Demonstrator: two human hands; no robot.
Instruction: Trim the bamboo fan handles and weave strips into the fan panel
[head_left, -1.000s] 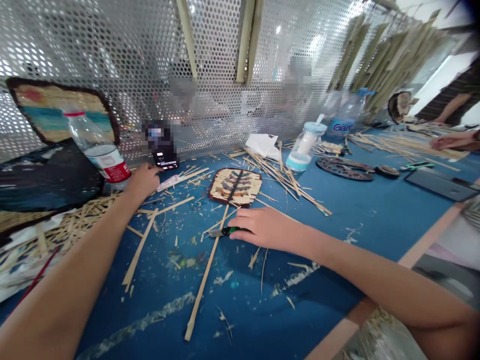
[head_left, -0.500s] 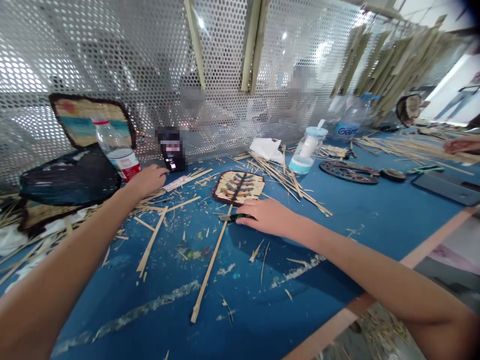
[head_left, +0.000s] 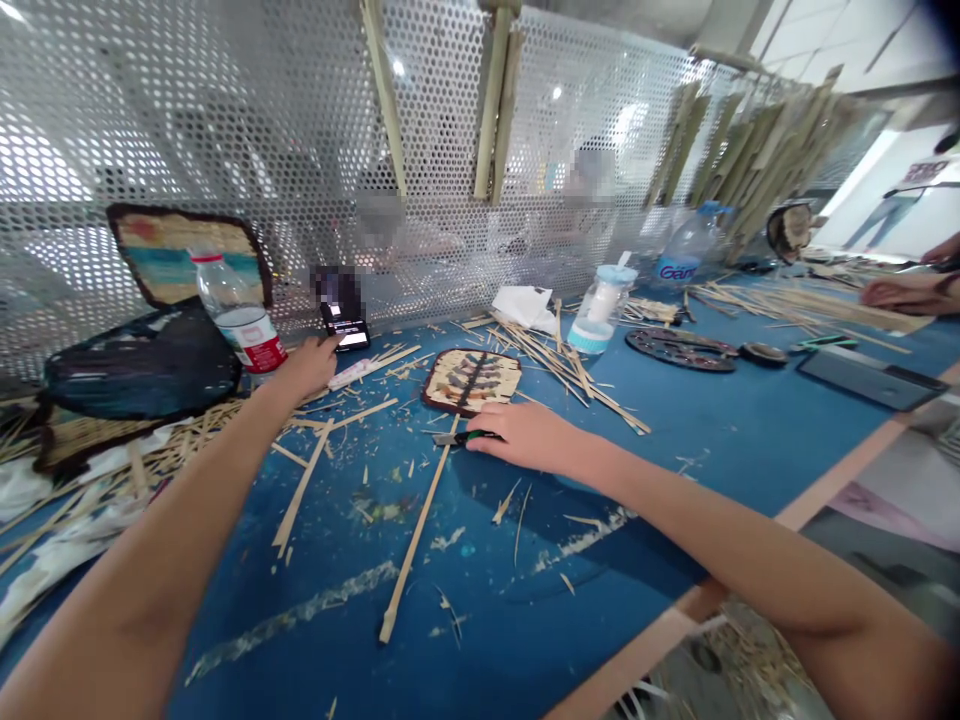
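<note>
My left hand [head_left: 309, 368] reaches to a smartphone [head_left: 351, 336] propped against the mesh, a fingertip at its lit screen. The other fingers are partly hidden, and nothing shows in that hand. My right hand [head_left: 521, 436] rests on the table, closed around a utility knife [head_left: 448, 438] whose blade points left. Under the blade runs a thin bamboo strip [head_left: 414, 545], its far end by a small woven panel [head_left: 491, 372]. The panel has a dark rim and a painted branch-like pattern; it lies just beyond my right hand.
Bamboo strips [head_left: 559, 365] and shavings litter the blue table [head_left: 315, 620]. A red-labelled bottle [head_left: 251, 335] stands left near painted woven panels [head_left: 180, 250]. To the right are a lidded cup [head_left: 596, 315], a paint palette [head_left: 679, 350], a grey tablet-like slab [head_left: 866, 378] and another person's hand [head_left: 900, 292].
The phone's screen display has changed, with a brighter area low on it, and my left fingertip now meets the screen. The view has shifted slightly; my right hand stays on the knife.
</note>
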